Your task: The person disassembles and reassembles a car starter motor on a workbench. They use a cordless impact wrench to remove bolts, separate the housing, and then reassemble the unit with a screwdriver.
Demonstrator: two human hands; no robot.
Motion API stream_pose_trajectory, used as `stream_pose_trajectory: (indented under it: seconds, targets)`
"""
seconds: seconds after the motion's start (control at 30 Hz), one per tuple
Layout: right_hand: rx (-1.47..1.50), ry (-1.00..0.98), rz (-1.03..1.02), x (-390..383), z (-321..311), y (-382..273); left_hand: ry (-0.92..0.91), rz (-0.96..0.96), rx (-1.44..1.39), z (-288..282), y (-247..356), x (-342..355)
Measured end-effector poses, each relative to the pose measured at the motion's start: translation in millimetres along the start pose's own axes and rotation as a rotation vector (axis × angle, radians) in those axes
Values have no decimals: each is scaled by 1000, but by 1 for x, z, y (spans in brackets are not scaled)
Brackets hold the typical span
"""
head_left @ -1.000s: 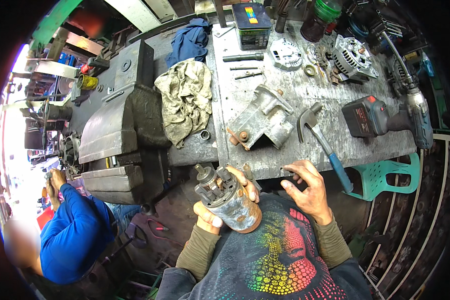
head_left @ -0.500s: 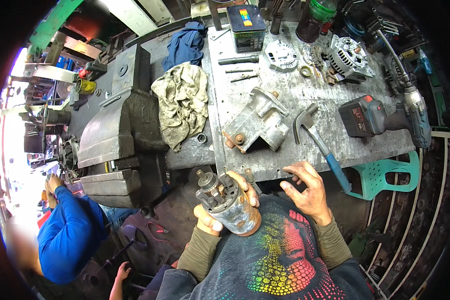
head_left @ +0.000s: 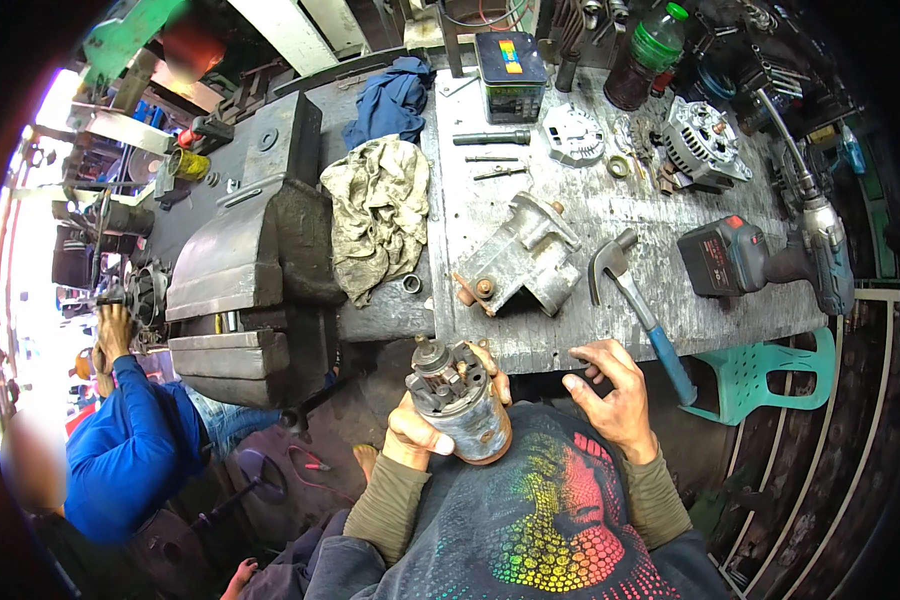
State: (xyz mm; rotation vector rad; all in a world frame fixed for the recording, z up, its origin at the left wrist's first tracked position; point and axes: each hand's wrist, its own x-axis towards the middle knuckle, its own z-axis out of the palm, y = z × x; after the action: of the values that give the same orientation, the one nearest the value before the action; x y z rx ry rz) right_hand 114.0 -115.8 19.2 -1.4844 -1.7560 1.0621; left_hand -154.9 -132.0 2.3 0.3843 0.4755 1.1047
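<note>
Over the near edge of the counter [head_left: 660,195] reaches the blue-handled hammer [head_left: 658,344]; a bump could tip it down. In front of this edge is the rusty motor [head_left: 478,428], which may slip, because only the left hand [head_left: 412,430] has it in its grip. The right hand [head_left: 616,396], before the counter, has its grip open.

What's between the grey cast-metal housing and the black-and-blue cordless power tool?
A steel claw hammer with a blue grip, lying on the scratched grey bench; the head view shows it.
</note>
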Motion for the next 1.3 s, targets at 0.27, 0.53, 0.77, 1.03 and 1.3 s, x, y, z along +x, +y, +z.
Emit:
stream_pose_trajectory:
  seconds: [0.27,0.53,0.77,1.03,1.3]
  targets:
    - [52,-60,-138,11,0,-33,5,-8,207,12,15,3]
    - [290,-108,-244,13,-5,-82,-56,74,720,21,35,4]
    - [420,-155,-221,9,-6,-96,-118,315,1047,33,40,6]
    - [385,-73,-346,5,-7,-99,-200,454,1274,37,47,8]
    - [322,-107,-385,5,-15,-99,-206,497,1340,43,47,10]
